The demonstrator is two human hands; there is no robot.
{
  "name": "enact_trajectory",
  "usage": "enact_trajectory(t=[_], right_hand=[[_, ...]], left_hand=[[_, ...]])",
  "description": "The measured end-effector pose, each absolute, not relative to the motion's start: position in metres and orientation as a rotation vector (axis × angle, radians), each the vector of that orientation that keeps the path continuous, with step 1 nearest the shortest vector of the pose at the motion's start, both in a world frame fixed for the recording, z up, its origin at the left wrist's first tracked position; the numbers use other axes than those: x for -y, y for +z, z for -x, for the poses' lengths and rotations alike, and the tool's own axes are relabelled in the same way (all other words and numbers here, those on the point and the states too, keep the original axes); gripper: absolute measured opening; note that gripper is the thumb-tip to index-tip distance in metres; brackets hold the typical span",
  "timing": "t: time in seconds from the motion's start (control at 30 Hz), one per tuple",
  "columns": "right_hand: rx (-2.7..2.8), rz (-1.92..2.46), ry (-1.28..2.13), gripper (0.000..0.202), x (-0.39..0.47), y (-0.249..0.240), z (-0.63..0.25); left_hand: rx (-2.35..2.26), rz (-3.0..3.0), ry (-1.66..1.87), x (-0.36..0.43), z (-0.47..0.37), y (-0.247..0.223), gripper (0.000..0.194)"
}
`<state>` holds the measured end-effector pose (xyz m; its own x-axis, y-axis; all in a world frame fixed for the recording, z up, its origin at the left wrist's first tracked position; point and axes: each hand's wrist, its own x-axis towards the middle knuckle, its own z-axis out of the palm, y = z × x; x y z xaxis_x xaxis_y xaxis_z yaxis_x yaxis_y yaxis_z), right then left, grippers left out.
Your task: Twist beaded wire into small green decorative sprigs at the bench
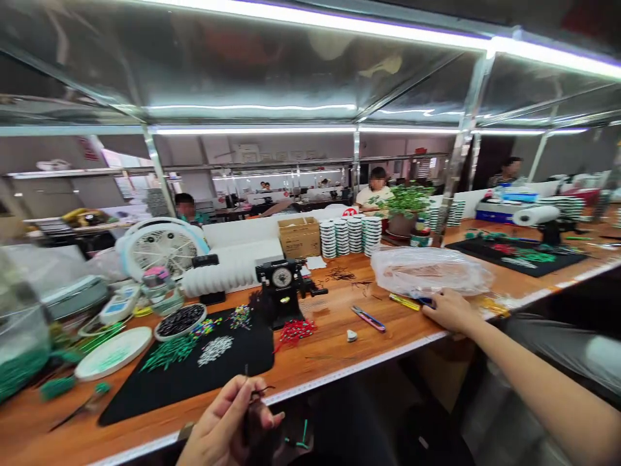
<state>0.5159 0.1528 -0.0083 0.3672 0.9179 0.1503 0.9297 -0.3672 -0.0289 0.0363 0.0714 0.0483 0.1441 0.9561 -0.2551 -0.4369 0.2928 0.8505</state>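
Low at the front, below the table edge, my left hand (230, 414) is closed in a pinch on a thin dark cord (262, 389). One end of the cord sticks out past the fingertips. My right hand (449, 310) rests at the table edge on the right, its fingers curled down at a small dark blue thing (425, 300) that they mostly hide. Beside those fingers lies a yellow stick-like item (405, 301). Thread snips (369, 319) and a small whitish lump (352, 335) lie between the two hands.
A black mat (233, 369) bears beads and green pieces. Around it are a white plate (114, 353), a bowl of dark pieces (181, 321), red strung beads (294, 332) and a small black hand-cranked machine (283, 291). Farther back are a fan (165, 249), stacked spools (350, 235) and a plastic bag (429, 272).
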Motion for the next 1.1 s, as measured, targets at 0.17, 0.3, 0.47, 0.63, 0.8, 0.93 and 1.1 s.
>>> enact_trajectory(t=[0.17, 0.3, 0.47, 0.63, 0.8, 0.93, 1.1], right_hand=[[1.869, 2.451, -0.197, 0.039, -0.166, -0.013, -0.515], [1.884, 2.462, -0.285, 0.031, -0.164, -0.017, -0.51], [1.77, 2.481, -0.382, 0.036, -0.14, -0.021, -0.503], [1.696, 1.973, -0.077, 0.038, -0.084, 0.011, -0.421], [1.809, 1.114, 1.184, 0.042, -0.041, 0.04, -0.283], [1.685, 0.82, 1.463, 0.046, -0.039, 0.031, -0.224], [1.621, 0.911, 1.43, 0.038, -0.044, 0.024, -0.204]], left_hand=[[-0.864, -0.653, 1.134, -0.065, -0.04, 0.054, 0.033], [-0.871, -0.626, 1.238, -0.062, -0.032, 0.051, 0.031], [-0.85, -0.568, 1.332, -0.063, -0.02, 0.052, 0.032], [-0.836, -0.612, 1.303, -0.06, -0.021, 0.052, 0.027], [-0.842, -0.684, 1.264, -0.055, -0.035, 0.056, 0.021], [-0.84, -0.663, 1.263, -0.052, -0.039, 0.057, 0.019], [-0.89, -0.647, 1.27, -0.051, -0.035, 0.056, 0.018]])
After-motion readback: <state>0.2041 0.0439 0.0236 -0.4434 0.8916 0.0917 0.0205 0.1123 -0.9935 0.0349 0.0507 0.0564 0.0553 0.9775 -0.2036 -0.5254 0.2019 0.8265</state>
